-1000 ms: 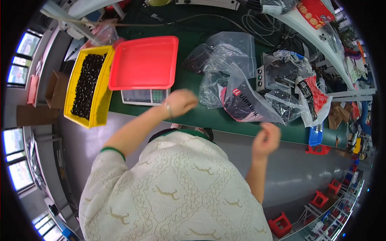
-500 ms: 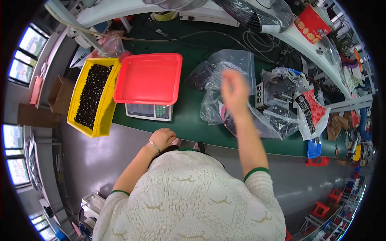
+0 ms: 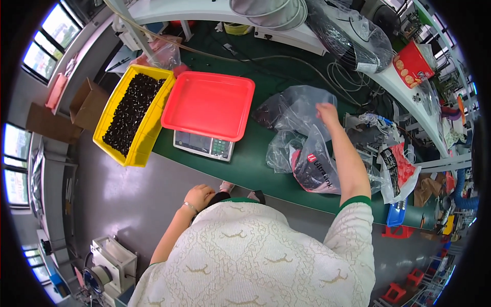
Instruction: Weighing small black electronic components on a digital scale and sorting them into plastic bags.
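Observation:
My right hand is closed, pinching the upper edge of a clear plastic bag. Dark contents show in the lower part of this bag, and red lettering is on its front. Behind it lies another clear bag with dark pieces in its left end. My left hand rests low in front of my body, off the table, its fingers loosely curled with nothing visible in them. To the left, a red tray sits on a digital scale, and nothing shows in the tray.
A yellow bin full of small black parts stands at the table's left edge. Right of the bags are a metal device, a red-and-white bag and a blue tray. Cables run along the back beneath a white shelf.
My right hand, blurred above the bags before, now pinches the clear bag, whose edge is pulled up. The view has shifted and turned somewhat. My left hand stays low by my body.

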Demonstrator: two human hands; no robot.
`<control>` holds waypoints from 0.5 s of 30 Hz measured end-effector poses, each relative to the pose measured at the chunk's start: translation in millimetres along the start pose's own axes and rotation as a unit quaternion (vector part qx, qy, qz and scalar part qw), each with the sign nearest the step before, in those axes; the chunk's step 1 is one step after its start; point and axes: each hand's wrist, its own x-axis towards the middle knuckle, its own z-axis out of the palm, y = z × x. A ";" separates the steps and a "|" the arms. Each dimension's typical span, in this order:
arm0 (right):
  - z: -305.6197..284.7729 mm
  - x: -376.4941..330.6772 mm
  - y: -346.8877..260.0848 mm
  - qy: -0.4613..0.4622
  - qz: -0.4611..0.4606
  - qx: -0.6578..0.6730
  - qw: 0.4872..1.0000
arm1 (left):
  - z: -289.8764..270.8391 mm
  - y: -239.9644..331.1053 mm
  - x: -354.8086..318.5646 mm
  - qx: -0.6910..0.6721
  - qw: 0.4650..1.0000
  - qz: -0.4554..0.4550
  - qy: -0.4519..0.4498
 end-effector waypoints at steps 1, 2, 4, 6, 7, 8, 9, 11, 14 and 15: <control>18.0 -11.5 -35.8 -0.021 -0.063 -0.011 0.998 | -3.2 3.0 1.6 0.000 1.000 -0.005 0.001; 32.5 -28.2 -73.5 -0.038 -0.124 -0.022 0.991 | -8.4 9.2 6.6 -0.010 1.000 0.005 0.005; 57.7 -61.8 -131.6 -0.010 -0.255 -0.140 0.957 | -21.2 27.3 21.9 -0.023 0.999 0.023 0.006; 80.2 -104.9 -176.0 0.006 -0.346 -0.260 0.901 | -35.3 49.5 46.8 -0.164 0.985 -0.014 0.042; 92.6 -122.9 -185.8 0.001 -0.361 -0.307 0.881 | -38.0 55.0 60.5 -0.203 0.977 -0.010 0.064; 104.6 -135.6 -180.6 0.006 -0.389 -0.303 0.870 | -41.0 61.9 76.7 -0.241 0.967 -0.004 0.082; 118.0 -148.7 -176.5 0.001 -0.385 -0.335 0.860 | -53.5 79.3 91.7 -0.262 0.960 -0.001 0.095; 141.0 -173.3 -159.3 0.009 -0.375 -0.317 0.871 | -71.7 106.0 117.6 -0.284 0.953 0.006 0.102; 152.9 -219.4 -155.3 0.001 -0.344 -0.269 0.900 | -70.0 113.8 153.4 -0.401 0.913 -0.013 0.074; 151.8 -231.9 -158.4 -0.011 -0.329 -0.250 0.911 | -59.2 107.0 168.5 -0.314 0.942 0.064 0.099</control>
